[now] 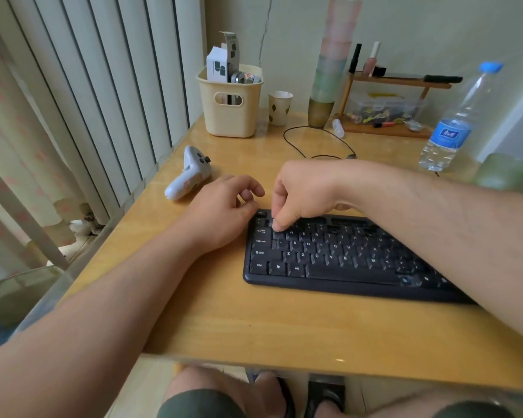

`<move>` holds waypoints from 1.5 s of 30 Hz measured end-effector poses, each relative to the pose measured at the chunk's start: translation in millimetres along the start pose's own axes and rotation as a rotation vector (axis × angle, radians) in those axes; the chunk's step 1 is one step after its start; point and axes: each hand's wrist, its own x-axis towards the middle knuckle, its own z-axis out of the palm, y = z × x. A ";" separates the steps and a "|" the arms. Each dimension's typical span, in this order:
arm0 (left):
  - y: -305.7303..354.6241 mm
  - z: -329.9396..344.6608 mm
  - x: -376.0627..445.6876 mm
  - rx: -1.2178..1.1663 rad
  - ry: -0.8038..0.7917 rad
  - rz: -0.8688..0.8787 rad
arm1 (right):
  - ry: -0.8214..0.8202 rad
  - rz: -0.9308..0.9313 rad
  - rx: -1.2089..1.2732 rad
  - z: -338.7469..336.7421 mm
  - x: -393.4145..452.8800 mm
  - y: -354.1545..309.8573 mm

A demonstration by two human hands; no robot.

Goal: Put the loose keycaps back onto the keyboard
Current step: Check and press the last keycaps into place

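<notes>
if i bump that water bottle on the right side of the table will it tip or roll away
The water bottle is tall and narrow and stands upright near the table edge, so a bump high up would probably tip it. It looks mostly full, which likely makes it heavier and steadier at the base. Its round body would probably roll once down, and the thin clear plastic may flex.

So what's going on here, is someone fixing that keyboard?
Seemingly so. A person sits at a wooden desk with a black keyboard. Their right hand reaches across to its top-left corner, fingertips bunched and pressing down near the Tab and Q keys, likely seating a keycap, though the cap itself is hidden. The left hand rests loosely curled on the desk beside the keyboard. A white controller lies unused nearby.
</notes>
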 end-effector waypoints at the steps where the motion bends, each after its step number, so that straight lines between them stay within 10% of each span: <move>1: -0.1 0.1 0.4 0.001 -0.005 -0.003 | -0.002 0.008 -0.002 -0.4 0.0 -1.2; 29: 6.0 -1.9 -0.7 -0.170 -0.165 -0.037 | 0.015 0.120 0.098 3.3 9.5 -1.9; 39: 9.6 1.9 2.5 -0.152 -0.165 -0.121 | 0.019 0.082 -0.236 6.6 13.1 -20.8; 45: 9.3 1.0 1.6 -0.201 -0.169 -0.127 | 0.148 0.103 0.173 -11.4 13.9 11.5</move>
